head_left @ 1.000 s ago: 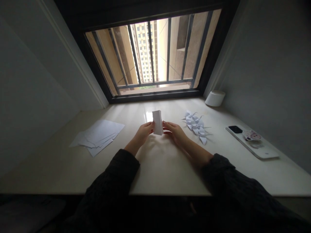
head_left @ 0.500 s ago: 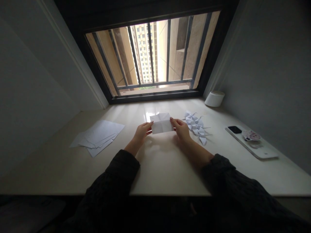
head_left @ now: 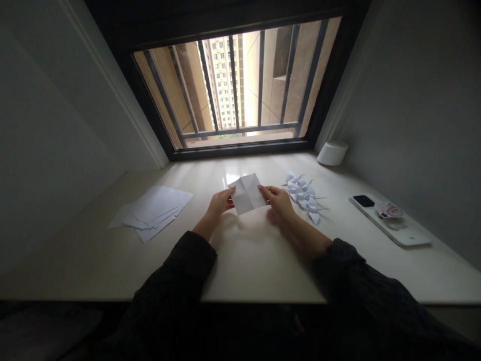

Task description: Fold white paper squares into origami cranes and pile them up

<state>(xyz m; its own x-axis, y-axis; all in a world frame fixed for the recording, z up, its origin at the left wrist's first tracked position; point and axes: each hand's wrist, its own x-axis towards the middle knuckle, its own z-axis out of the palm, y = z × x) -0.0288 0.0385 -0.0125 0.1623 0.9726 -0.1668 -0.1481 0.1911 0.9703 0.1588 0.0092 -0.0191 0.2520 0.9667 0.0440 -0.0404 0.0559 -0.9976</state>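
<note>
A creased white sheet of paper (head_left: 248,194) is held up over the middle of the white ledge, tilted, with fold lines crossing it. My left hand (head_left: 221,203) pinches its left edge between thumb and fingers. At the opposite edge, my right hand (head_left: 278,199) grips it the same way, thumb on top. Just beyond my right hand lies a cluster of folded white paper cranes (head_left: 303,194). Off to the left of my left hand, several loose white paper sheets (head_left: 158,205) overlap in a fanned stack.
A white phone (head_left: 391,223) with a round cartoon grip lies at the right. Behind it, a white rounded object (head_left: 332,153) stands by the wall. A barred window (head_left: 240,85) rises at the back of the ledge (head_left: 259,271), whose front edge is near me.
The paper has turned between my hands, its right side now higher and its lower left corner pointing down. My right hand has shifted slightly left along it.
</note>
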